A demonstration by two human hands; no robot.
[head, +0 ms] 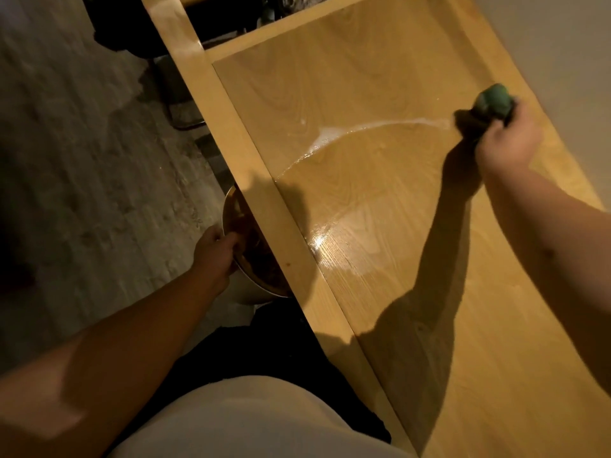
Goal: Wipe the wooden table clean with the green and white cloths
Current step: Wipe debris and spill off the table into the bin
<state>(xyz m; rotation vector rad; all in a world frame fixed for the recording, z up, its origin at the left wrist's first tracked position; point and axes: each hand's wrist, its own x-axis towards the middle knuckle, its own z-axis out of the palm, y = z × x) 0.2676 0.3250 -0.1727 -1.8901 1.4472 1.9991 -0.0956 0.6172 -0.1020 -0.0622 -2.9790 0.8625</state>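
Now | right hand [507, 140] fingers clamp green cloth [492, 102] | left hand [216, 249] fingers grip bowl [251, 259]

Right hand [507, 140] grips green cloth [492, 102] on wooden table [380, 77] — wet streak [330, 140] beside.

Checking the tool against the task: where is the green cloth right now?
In the head view the bunched green cloth is gripped in the right hand, pressed on the far right part of the wooden table, at the end of a curved wet streak.
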